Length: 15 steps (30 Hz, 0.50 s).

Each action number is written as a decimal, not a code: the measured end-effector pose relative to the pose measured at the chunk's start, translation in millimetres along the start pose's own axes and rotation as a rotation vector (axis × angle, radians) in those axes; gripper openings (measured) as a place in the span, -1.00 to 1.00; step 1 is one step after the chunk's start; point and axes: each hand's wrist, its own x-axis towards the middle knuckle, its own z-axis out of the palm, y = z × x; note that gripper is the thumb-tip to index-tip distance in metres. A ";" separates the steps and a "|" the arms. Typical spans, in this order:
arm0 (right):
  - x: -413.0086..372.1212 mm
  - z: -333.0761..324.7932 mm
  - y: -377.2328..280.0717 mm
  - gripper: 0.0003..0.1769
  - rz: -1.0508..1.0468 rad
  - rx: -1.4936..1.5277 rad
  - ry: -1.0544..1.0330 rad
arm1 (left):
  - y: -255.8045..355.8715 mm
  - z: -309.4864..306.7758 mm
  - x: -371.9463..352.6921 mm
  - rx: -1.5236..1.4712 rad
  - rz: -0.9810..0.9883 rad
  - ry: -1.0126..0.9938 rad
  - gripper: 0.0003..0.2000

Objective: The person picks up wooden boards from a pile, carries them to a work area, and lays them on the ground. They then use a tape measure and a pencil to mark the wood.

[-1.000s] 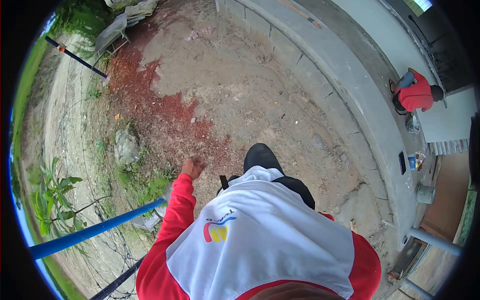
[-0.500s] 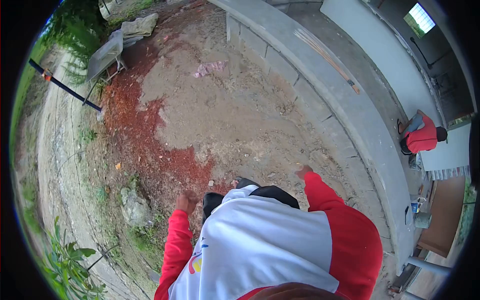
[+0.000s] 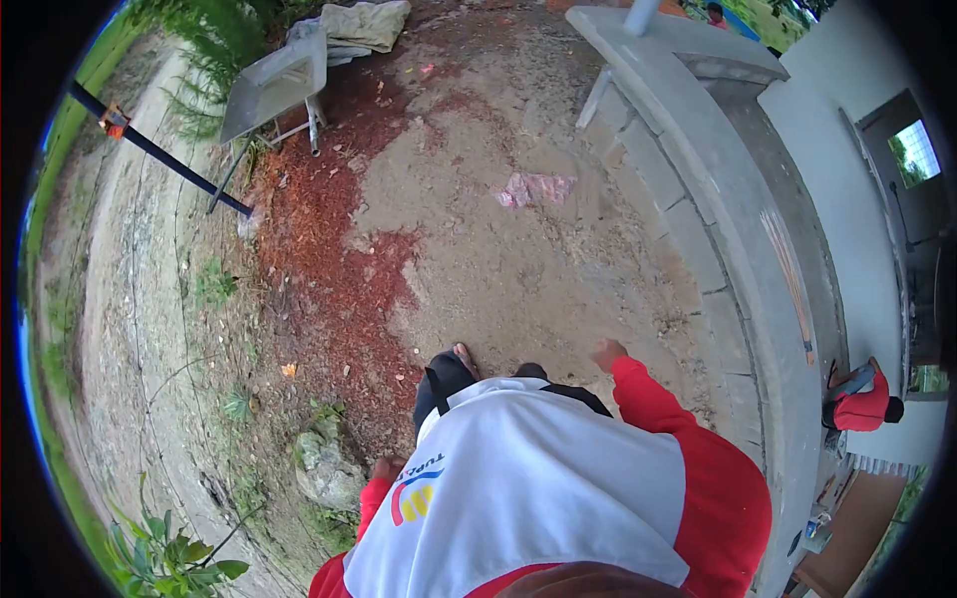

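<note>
- Left hand (image 3: 387, 466): low beside the white shirt (image 3: 518, 478), just beside a grey rock (image 3: 324, 468) at the grassy edge of the ground. It is mostly hidden, so the grip state cannot be told.
- Right hand (image 3: 605, 352): held out over the dirt ground (image 3: 518, 269), near the low concrete wall (image 3: 743, 259). The grip is loosely apart and empty.
- Wheelbarrow (image 3: 274, 85) and pink scrap (image 3: 538, 187): both at the far end of the ground, well apart from both hands.

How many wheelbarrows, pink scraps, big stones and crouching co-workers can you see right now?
Wheelbarrow: 1
Pink scrap: 1
Big stone: 1
Crouching co-worker: 1
Total: 4
</note>
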 end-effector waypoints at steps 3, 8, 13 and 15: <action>18.0 26.1 2.7 -0.34 0.130 0.080 -0.550 | 173.0 -23.6 64.8 -0.292 0.191 -0.160 -0.66; 52.2 -48.3 -128.0 -0.50 0.183 0.168 -0.453 | 465.8 -26.0 163.2 0.061 0.624 0.058 -0.68; 269.3 -52.9 -163.6 -0.39 0.246 0.228 -0.209 | 660.9 18.1 263.5 -0.297 0.402 -0.059 -0.83; 369.7 -61.6 -199.4 -0.50 0.205 0.284 0.077 | 662.9 13.2 327.7 0.147 0.511 -0.075 -0.84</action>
